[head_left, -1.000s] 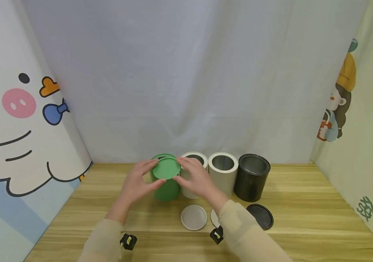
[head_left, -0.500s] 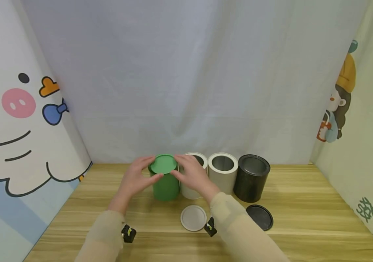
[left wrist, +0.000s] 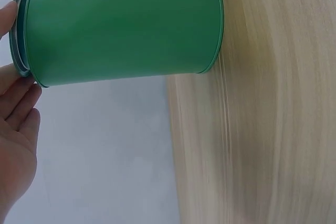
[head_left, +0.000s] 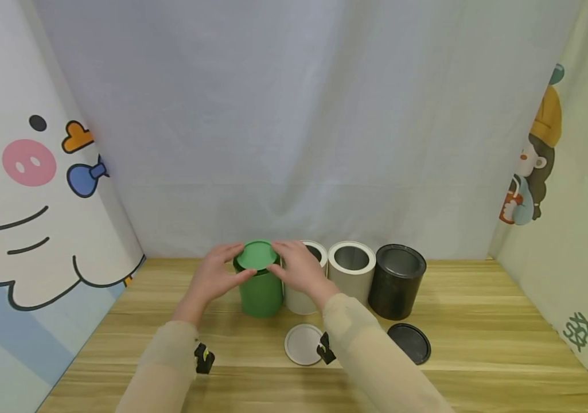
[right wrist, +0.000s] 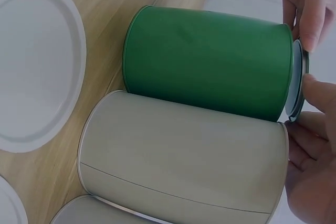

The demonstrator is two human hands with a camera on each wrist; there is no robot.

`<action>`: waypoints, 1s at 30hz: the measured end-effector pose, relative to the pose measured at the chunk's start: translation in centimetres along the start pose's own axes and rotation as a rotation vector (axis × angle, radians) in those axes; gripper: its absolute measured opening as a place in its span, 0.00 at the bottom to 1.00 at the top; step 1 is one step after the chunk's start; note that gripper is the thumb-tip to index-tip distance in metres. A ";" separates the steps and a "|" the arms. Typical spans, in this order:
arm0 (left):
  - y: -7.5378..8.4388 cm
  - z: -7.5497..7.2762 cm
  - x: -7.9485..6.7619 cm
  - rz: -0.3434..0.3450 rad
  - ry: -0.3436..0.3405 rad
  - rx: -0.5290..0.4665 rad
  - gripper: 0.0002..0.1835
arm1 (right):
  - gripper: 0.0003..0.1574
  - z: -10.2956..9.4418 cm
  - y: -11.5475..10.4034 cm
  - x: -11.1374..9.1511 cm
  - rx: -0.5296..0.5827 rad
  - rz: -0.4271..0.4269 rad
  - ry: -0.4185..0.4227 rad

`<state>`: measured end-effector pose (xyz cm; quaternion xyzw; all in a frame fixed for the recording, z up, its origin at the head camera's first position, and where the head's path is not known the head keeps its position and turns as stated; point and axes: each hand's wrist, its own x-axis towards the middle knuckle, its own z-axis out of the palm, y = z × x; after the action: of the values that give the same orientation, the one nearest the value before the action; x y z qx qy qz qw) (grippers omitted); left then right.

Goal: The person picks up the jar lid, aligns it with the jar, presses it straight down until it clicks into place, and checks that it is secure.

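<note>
A round green lid (head_left: 256,256) sits over the mouth of the green can (head_left: 261,295), which stands upright at the left end of a row. A narrow gap shows between lid and can rim in both wrist views. My left hand (head_left: 214,276) holds the lid's left edge, fingers behind and thumb at the front. On the opposite edge, my right hand (head_left: 301,269) grips it in the same way. In the right wrist view, the lid (right wrist: 298,80) stands slightly off the can's rim, with the thumb pressed to its top.
Beside the green can stand two pale cans (head_left: 299,298) (head_left: 353,287) and a black can (head_left: 397,287), all uncovered. A pale lid (head_left: 303,344) and a black lid (head_left: 409,343) lie in front; another pale lid (right wrist: 6,208) shows in the right wrist view. A curtain (head_left: 294,143) hangs behind.
The green lid, earlier tilted with part of the can's mouth showing, has moved back and slightly left over the can and lies flatter. Both hands moved with it.
</note>
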<state>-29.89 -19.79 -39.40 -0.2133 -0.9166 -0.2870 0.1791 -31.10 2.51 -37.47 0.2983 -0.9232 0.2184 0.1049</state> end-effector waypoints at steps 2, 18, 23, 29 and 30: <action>-0.1 0.0 0.1 0.002 -0.007 0.009 0.37 | 0.33 0.0 0.0 0.1 -0.005 0.009 -0.011; -0.3 0.0 0.5 -0.010 -0.070 0.052 0.36 | 0.31 0.3 -0.1 0.5 -0.027 0.032 -0.053; -0.2 -0.1 0.6 -0.031 -0.087 0.040 0.36 | 0.30 0.3 0.0 0.5 -0.025 0.025 -0.051; -0.3 -0.2 0.6 -0.052 -0.097 -0.002 0.36 | 0.29 0.4 0.1 0.6 -0.039 0.026 -0.056; -0.3 -0.2 0.6 -0.054 -0.098 -0.012 0.36 | 0.30 0.4 0.1 0.6 -0.041 0.027 -0.058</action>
<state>-30.53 -20.02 -39.09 -0.2031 -0.9280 -0.2863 0.1251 -31.67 2.04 -37.65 0.2897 -0.9341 0.1921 0.0814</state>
